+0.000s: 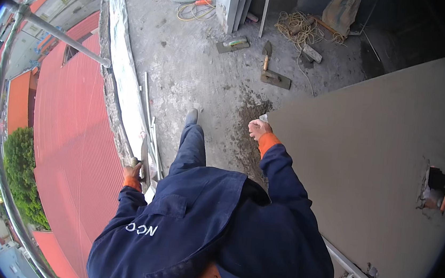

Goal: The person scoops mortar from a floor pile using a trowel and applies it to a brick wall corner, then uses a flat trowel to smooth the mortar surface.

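Left hand [132, 172] out near the long white sheet [122, 49], fingers wrapped round the handle of a plastering trowel [144, 158], blade seen edge-on. Right hand [259, 129] beside the smooth grey plastered wall [362, 136], fingers curled; cannot tell whether they grip the small pale scrap [264, 118] there. Pointed trowel [267, 49] and green-handled float [233, 44] lie on the concrete floor [178, 70]

A green tree [18, 173] stood beside a red roof [69, 145], while tangled yellow cord [299, 29] lay near a sack [342, 12].
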Demonstrator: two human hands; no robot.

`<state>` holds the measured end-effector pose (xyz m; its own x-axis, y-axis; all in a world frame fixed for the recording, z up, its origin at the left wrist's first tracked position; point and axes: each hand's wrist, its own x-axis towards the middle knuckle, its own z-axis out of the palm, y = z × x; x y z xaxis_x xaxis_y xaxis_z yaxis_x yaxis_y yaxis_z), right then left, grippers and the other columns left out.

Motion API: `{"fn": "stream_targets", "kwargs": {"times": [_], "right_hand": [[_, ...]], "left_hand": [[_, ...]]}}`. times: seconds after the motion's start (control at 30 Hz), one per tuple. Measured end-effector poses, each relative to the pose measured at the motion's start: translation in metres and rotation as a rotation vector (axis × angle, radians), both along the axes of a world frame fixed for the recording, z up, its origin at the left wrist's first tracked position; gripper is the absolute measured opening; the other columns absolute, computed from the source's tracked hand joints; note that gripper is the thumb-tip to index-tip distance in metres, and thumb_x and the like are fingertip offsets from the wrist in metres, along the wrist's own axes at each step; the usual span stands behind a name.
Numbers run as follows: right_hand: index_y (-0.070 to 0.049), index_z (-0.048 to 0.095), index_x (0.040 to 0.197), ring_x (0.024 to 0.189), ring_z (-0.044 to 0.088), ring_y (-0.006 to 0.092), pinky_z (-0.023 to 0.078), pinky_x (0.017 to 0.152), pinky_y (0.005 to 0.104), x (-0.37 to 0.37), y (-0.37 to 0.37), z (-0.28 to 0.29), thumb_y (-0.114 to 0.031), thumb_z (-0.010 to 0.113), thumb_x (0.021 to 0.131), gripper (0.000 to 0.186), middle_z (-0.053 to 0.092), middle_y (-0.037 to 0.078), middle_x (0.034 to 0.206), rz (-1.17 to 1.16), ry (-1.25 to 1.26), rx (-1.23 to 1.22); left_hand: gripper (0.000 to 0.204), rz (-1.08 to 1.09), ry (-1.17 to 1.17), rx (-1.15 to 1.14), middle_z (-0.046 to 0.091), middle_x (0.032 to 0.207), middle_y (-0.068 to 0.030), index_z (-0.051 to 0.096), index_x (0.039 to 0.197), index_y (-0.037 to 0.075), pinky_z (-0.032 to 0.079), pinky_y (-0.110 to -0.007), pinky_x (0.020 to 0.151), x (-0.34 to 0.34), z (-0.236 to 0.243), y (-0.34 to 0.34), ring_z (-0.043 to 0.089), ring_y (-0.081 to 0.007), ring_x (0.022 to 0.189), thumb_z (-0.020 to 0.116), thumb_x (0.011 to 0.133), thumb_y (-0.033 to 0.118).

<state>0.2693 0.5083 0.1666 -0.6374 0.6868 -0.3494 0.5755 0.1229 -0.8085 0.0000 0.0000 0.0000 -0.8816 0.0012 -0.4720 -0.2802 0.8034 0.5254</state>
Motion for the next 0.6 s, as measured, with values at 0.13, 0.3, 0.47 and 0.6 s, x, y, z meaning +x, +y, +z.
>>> {"fn": "stream_targets", "kwargs": {"times": [0.13, 0.3, 0.47, 0.6], "right_hand": [[-0.008, 0.061, 0.102, 0.061, 0.061, 0.0103, 0.046, 0.048, 0.0253, -0.060, 0.003, -0.104, -0.027, 0.063, 0.084, 0.026, 0.065, 0.002, 0.079, -0.144, 0.076, -0.231], [-0.008, 0.065, 0.098, 0.056, 0.059, 0.0108, 0.046, 0.048, 0.0288, -0.083, 0.050, -0.324, -0.032, 0.061, 0.084, 0.028, 0.064, 0.003, 0.075, -0.392, -0.191, -0.238], [-0.010, 0.064, 0.100, 0.091, 0.060, 0.0353, 0.049, 0.075, 0.0432, -0.113, 0.136, -0.451, -0.037, 0.057, 0.083, 0.033, 0.063, 0.019, 0.098, -0.472, -0.681, -0.056], [-0.012, 0.061, 0.106, 0.100, 0.056, 0.0351, 0.047, 0.081, 0.0433, -0.112, 0.201, -0.513, -0.034, 0.052, 0.087, 0.032, 0.059, 0.017, 0.109, -0.491, -0.648, -0.057]], "left_hand": [[0.062, -0.277, 0.079, -0.262, 0.063, 0.092, -0.0292, 0.063, 0.097, -0.008, 0.048, -0.045, 0.079, -0.104, 0.057, 0.016, 0.062, -0.0419, 0.090, 0.066, 0.069, 0.047], [0.054, -0.584, -0.033, -0.262, 0.063, 0.091, -0.0277, 0.059, 0.103, -0.004, 0.047, -0.046, 0.078, -0.200, 0.008, 0.183, 0.061, -0.0424, 0.090, 0.061, 0.078, 0.044], [0.052, -0.978, -0.034, -0.379, 0.063, 0.094, -0.0255, 0.057, 0.110, -0.001, 0.047, -0.045, 0.078, -0.300, -0.063, 0.357, 0.061, -0.0413, 0.090, 0.064, 0.079, 0.039], [0.052, -1.069, -0.114, -0.481, 0.063, 0.095, -0.0255, 0.056, 0.110, 0.000, 0.047, -0.046, 0.078, -0.343, -0.117, 0.395, 0.060, -0.0417, 0.091, 0.065, 0.078, 0.040]]}}
